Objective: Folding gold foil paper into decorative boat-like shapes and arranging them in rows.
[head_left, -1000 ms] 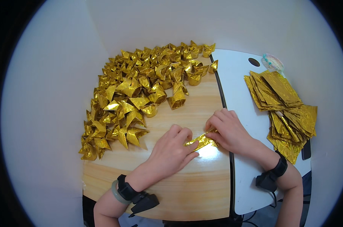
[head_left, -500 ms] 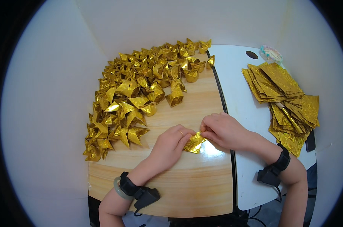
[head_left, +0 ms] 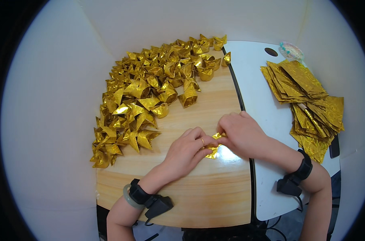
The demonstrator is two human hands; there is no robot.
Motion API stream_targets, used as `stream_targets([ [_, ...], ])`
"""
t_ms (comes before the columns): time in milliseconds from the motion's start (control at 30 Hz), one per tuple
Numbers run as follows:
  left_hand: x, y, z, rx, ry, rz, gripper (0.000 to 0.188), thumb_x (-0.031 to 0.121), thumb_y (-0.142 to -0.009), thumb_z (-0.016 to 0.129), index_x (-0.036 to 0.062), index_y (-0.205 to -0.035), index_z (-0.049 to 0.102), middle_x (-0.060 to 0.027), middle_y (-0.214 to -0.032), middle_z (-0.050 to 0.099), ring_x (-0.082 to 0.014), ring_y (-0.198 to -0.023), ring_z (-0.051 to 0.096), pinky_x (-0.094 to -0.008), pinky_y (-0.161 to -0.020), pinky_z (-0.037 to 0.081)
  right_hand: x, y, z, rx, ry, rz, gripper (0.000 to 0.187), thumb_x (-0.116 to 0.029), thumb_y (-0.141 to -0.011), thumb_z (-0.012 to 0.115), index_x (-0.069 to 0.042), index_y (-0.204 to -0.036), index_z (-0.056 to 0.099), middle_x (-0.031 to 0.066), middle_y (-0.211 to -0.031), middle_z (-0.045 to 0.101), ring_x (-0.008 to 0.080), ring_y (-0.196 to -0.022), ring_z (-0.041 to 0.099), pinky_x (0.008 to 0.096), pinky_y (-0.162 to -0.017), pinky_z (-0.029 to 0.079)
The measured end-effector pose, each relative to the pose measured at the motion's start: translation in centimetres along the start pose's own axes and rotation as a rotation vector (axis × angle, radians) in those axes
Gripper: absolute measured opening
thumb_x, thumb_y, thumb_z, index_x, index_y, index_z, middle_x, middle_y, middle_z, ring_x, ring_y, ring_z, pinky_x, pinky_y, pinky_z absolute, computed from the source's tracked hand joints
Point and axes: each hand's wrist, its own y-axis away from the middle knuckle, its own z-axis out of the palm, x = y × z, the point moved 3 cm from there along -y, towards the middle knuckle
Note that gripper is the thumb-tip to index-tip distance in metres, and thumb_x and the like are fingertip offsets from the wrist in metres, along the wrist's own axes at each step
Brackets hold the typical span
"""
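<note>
Between my two hands a small sheet of shiny gold foil paper (head_left: 213, 153) lies partly folded on the wood-grain table (head_left: 182, 203). My left hand (head_left: 187, 152), with a ring on one finger, has its fingers closed on the paper's left side. From the right, my right hand (head_left: 242, 135) pinches its upper right part. The fingertips of both hands nearly meet over the paper and hide much of it.
A large heap of folded gold paper ingots (head_left: 144, 86) covers the table's far left. On the adjoining white table (head_left: 271, 201), stacks of flat gold paper (head_left: 297, 82) lie at the right, near a dark phone-like object (head_left: 334, 148) and a pale knitted-looking item (head_left: 291, 51).
My left fingers have slid over the paper toward the right hand and cover more of it. Less of the gold sheet shows. The whole view has shifted slightly.
</note>
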Motion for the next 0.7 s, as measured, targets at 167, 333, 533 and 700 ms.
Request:
stream_targets([
  [167,0.3,0.1,0.0,0.031,0.012,-0.055,0.033,0.009,-0.080,0.063,0.0124,-0.113,0.060,-0.0085,-0.086,0.049,-0.0242,-0.081,0.051,-0.0318,-0.071,0.043,1.5,0.3,-1.1,-0.002,0.047,0.058,0.027,-0.029,-0.078,0.067,-0.009,-0.088,0.052,0.0065,-0.084,0.054,0.0249,-0.086,0.052,0.0356,-0.078,0.036],
  [333,0.2,0.1,0.3,-0.115,-0.163,-0.030,0.044,0.010,-0.083,0.059,0.0177,-0.126,0.054,-0.0075,-0.089,0.047,-0.0239,-0.084,0.049,-0.0316,-0.071,0.043,2.2,0.4,-2.6,0.087,0.214,-0.087,0.028,-0.030,-0.078,0.067,-0.009,-0.089,0.052,0.0063,-0.090,0.053,0.0245,-0.092,0.048,0.0364,-0.083,0.035],
  [533,0.5,0.0,-0.1,-0.103,-0.242,0.044,0.041,0.008,-0.082,0.055,0.0215,-0.122,0.058,-0.0067,-0.090,0.048,-0.0248,-0.086,0.048,-0.0335,-0.072,0.042,1.9,1.0,-4.4,-0.159,0.011,-0.034,0.039,-0.030,-0.070,0.074,-0.009,-0.097,0.054,0.0065,-0.091,0.055,0.0242,-0.094,0.049,0.0360,-0.086,0.033],
  [700,-0.9,0.2,-1.3,-0.012,-0.337,0.100,0.041,0.004,-0.077,0.055,0.0231,-0.113,0.065,-0.0060,-0.093,0.049,-0.0248,-0.091,0.048,-0.0330,-0.076,0.042,1.2,0.6,-3.8,-0.474,-0.478,0.141,0.038,-0.013,-0.071,0.071,-0.005,-0.104,0.054,0.0081,-0.083,0.059,0.0224,-0.078,0.058,0.0329,-0.073,0.046],
])
